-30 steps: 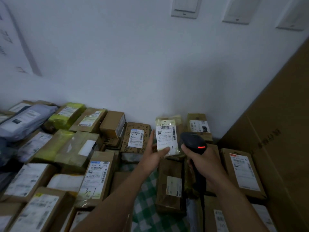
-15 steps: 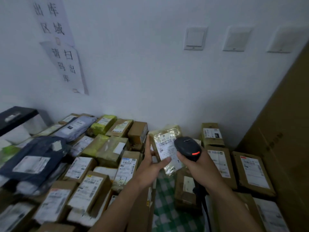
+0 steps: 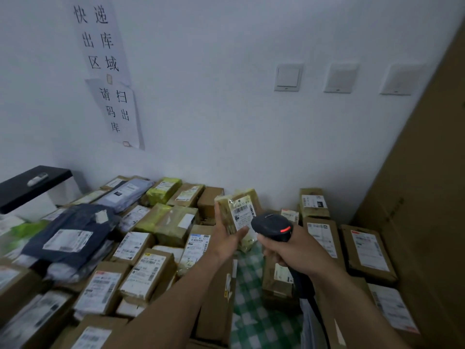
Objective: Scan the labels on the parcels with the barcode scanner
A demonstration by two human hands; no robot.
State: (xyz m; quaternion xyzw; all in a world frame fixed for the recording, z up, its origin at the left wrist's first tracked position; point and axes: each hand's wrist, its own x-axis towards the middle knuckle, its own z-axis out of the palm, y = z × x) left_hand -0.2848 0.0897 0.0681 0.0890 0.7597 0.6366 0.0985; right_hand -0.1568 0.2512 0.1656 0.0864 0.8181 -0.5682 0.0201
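My left hand holds a small yellowish parcel upright above the pile, thumb across its lower front, white barcode label facing me. My right hand grips the handle of a black barcode scanner just right of the parcel. The scanner's head points at the label and a red light glows on its top. Its cable hangs down below my wrist.
Several labelled cardboard boxes and dark mailer bags cover a green checked cloth. A tall cardboard carton stands at the right. A black shelf juts out at the left. Paper signs hang on the white wall.
The view has tilted up and swung left, showing more wall and the signs. The parcel has turned slightly in my left hand; the scanner stays beside it.
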